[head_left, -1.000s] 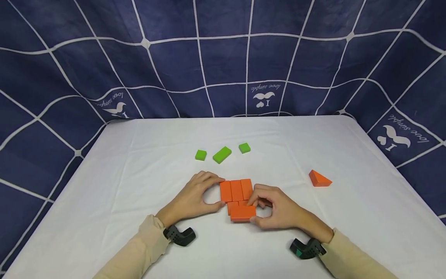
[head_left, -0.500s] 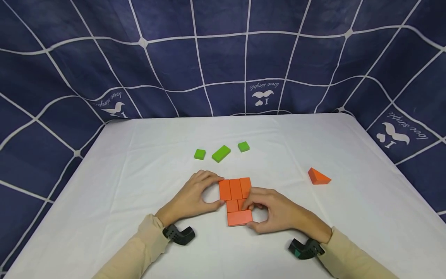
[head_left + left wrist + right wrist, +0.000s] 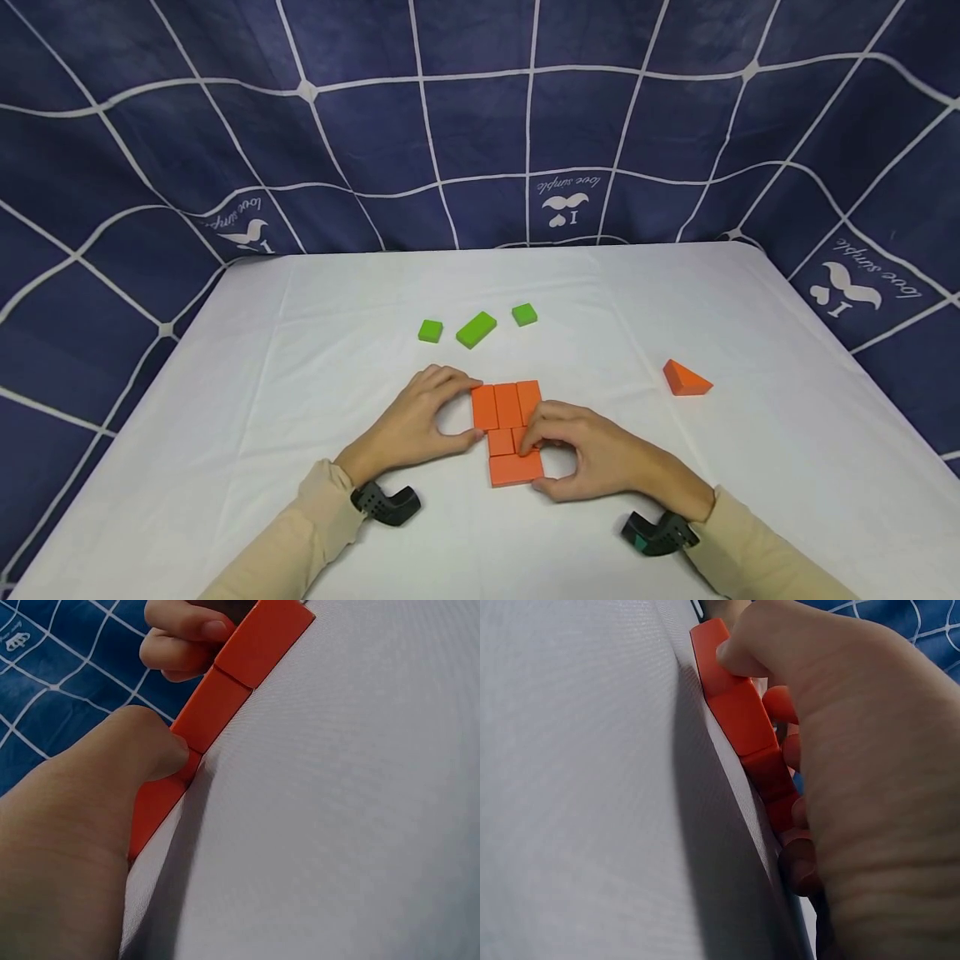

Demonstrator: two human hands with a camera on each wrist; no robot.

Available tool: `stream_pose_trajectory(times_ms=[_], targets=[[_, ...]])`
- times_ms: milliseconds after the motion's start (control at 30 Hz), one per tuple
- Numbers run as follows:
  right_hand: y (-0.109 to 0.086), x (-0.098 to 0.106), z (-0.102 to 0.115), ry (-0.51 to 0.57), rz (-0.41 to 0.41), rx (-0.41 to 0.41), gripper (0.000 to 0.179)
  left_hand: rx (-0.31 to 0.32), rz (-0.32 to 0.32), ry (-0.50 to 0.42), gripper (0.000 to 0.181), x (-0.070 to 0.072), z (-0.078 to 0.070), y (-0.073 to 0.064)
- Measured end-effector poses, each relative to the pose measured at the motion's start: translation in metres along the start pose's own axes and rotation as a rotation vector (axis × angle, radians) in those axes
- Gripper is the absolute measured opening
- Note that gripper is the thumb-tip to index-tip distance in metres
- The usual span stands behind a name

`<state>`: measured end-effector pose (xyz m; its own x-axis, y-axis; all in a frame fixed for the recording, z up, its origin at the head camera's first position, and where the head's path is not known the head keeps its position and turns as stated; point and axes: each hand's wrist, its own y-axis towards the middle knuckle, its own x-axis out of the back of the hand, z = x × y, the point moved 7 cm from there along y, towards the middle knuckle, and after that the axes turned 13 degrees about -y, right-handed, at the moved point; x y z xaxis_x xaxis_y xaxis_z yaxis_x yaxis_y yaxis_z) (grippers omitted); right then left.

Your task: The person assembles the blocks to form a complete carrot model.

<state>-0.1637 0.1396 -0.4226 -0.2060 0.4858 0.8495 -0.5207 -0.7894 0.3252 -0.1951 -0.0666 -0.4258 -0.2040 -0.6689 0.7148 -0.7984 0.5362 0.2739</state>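
In the head view, orange blocks lie together: three upright rectangles side by side at the back, two small blocks in front of them, and a crosswise rectangular block (image 3: 514,471) nearest the person. My left hand (image 3: 416,421) spans the leftmost back block (image 3: 484,407), index fingertip at its far corner and thumb at its near corner. My right hand (image 3: 592,450) has its thumb at the crosswise block's right end, with curled fingers over the right small block, which they partly cover. The left small block (image 3: 500,442) shows fully. In the right wrist view, the thumb touches an orange block (image 3: 711,656).
Three green blocks lie beyond the orange group: a small one (image 3: 431,331), a longer one (image 3: 476,330) and another small one (image 3: 525,314). An orange triangular block (image 3: 686,379) lies to the right. A blue checked cloth (image 3: 480,125) hangs behind the white table (image 3: 337,308).
My right hand has brought the crosswise block slightly toward the person and down flat, from overlapping the small blocks to in front of them. The left hand stays in place.
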Motion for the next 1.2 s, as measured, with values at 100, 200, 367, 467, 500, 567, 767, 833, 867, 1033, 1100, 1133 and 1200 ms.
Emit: stream_pose_trajectory(times_ms=[100, 200, 367, 467, 500, 567, 767, 833, 867, 1033, 1100, 1133, 1200], targets=[[0.0, 0.0, 0.001, 0.01, -0.004, 0.017, 0.029, 0.006, -0.001, 0.0, 0.06, 0.001, 0.0, -0.001], [0.001, 0.0, 0.001, 0.022, -0.01, 0.02, 0.026, 0.003, -0.006, 0.002, 0.06, 0.001, 0.0, -0.001], [0.0, -0.001, 0.001, 0.043, -0.01, 0.019, 0.026, 0.004, -0.006, -0.003, 0.06, 0.0, 0.0, -0.002], [-0.001, -0.001, 0.002, 0.047, -0.014, 0.024, 0.026, 0.008, 0.004, -0.005, 0.06, -0.001, 0.001, -0.002], [-0.001, -0.001, 0.001, 0.048, -0.015, 0.022, 0.026, 0.012, 0.006, -0.005, 0.06, -0.002, 0.001, -0.002], [-0.001, -0.001, 0.001, 0.048, -0.019, 0.023, 0.027, 0.008, 0.004, -0.004, 0.06, -0.002, 0.0, -0.001], [-0.001, -0.001, 0.001, 0.051, -0.014, 0.015, 0.028, 0.002, -0.007, -0.007, 0.059, 0.0, -0.001, -0.002], [0.0, -0.001, 0.001, 0.051, -0.009, 0.013, 0.027, 0.009, -0.004, -0.01, 0.059, -0.001, 0.0, -0.002], [0.0, -0.001, 0.001, 0.051, -0.011, 0.015, 0.026, 0.011, -0.003, -0.011, 0.059, -0.001, 0.0, -0.002], [0.001, 0.004, 0.0, 0.072, -0.066, 0.007, 0.029, 0.01, 0.001, -0.005, 0.059, -0.001, 0.001, -0.002], [0.001, 0.007, -0.002, 0.063, -0.094, -0.002, 0.031, 0.004, 0.002, -0.001, 0.059, 0.0, 0.001, -0.001], [0.001, 0.008, -0.002, 0.051, -0.102, -0.005, 0.031, 0.001, 0.0, 0.002, 0.059, 0.0, 0.001, -0.001], [0.001, 0.009, -0.003, 0.019, -0.109, 0.002, 0.032, -0.005, -0.001, 0.007, 0.06, 0.001, 0.0, 0.0]])
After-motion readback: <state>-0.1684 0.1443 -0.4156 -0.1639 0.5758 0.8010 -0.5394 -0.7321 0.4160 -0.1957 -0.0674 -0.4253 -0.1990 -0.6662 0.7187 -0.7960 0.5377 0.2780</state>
